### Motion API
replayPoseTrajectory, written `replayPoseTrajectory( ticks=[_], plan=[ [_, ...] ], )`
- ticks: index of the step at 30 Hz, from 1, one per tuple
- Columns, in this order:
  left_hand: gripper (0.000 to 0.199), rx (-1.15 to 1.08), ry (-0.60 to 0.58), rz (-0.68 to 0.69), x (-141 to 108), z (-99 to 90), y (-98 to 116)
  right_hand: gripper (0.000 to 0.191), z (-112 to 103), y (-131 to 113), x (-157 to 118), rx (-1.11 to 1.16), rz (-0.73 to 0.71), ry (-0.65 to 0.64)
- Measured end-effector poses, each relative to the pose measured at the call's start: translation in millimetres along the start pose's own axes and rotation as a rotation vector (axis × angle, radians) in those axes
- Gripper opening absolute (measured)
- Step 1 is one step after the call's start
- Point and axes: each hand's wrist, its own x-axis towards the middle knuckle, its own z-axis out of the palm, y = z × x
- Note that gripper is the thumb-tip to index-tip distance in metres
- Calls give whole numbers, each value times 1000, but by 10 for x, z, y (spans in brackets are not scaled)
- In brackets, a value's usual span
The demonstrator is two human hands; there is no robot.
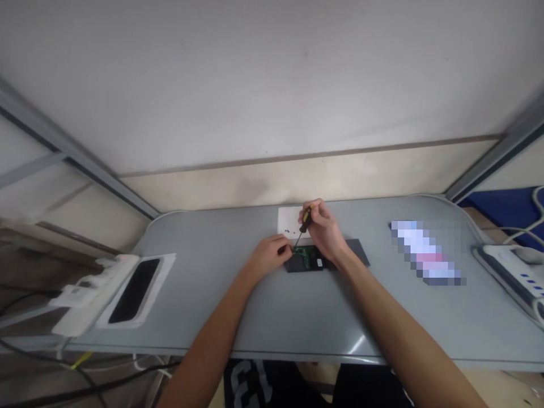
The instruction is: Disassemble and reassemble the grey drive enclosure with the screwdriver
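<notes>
A black and yellow screwdriver [304, 220] is gripped in my right hand [323, 228], its shaft slanting down to the upper left part of a green circuit board [302, 255]. The board sits in a dark casing [304, 266]. At the casing's upper left corner is my left hand [270, 256], thumb and fingers pinched together near the screwdriver tip; whatever they hold is too small to make out. A dark flat panel [358, 253] lies to the right, partly under my right wrist. Behind the board, a white sheet [289, 220] carries several tiny dark pieces.
On the left of the grey table [204, 283] are a black phone-like slab [135, 290] on white paper and a white power strip [96, 297] with plugs. To the right lie a blurred-out device [425, 253] and another power strip [516, 277]. A wall stands behind.
</notes>
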Motion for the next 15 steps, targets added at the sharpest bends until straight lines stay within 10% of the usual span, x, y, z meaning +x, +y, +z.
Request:
replayPoseTrajectory(
  ticks=[15],
  plan=[
    [20, 8, 8, 7, 15, 3, 1, 28, -85, -37, 36, -8, 18, 20]
  ],
)
